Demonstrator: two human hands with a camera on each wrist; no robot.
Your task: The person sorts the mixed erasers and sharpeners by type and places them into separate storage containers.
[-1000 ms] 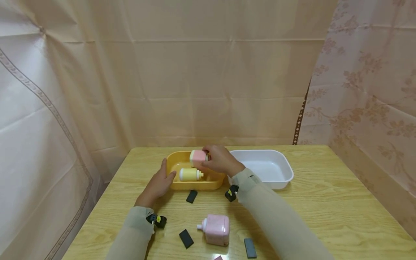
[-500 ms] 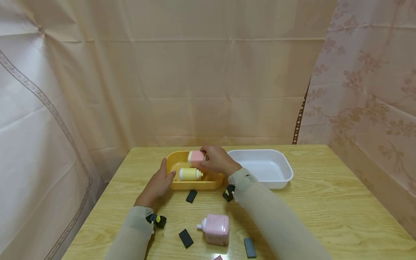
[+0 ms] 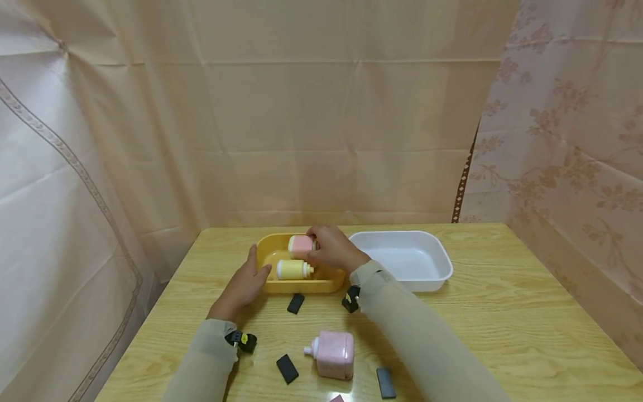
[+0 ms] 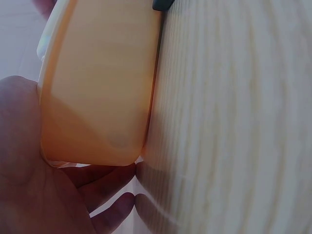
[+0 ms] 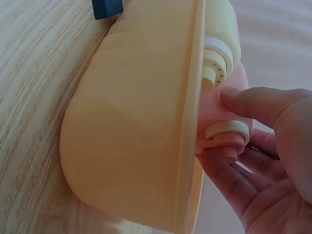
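Observation:
My left hand [image 3: 243, 283] grips the left end of a yellow plastic basin [image 3: 306, 287], thumb over the rim and fingers against the outer wall. Inside the basin lies a light-yellow bottle [image 3: 291, 270] with a nozzle cap, on its side. Behind it, my right hand [image 3: 334, 249] holds a pink bottle [image 3: 300, 247] by its cap end, tilted over the basin. In the right wrist view, thumb and fingers close around the pink bottle [image 5: 212, 109] near its ribbed collar; how far its base rests on the basin floor is hidden.
A white basin [image 3: 409, 259] stands to the right of the yellow one. Nearer on the wooden table lie a larger pink bottle [image 3: 335, 355], black blocks [image 3: 287, 369] and a grey block [image 3: 385, 383]. Curtains [image 3: 311, 139] hang behind and at both sides.
My right hand has moved slightly left with the pink bottle, which sits a little further left and lower over the yellow basin. The left hand stays in place.

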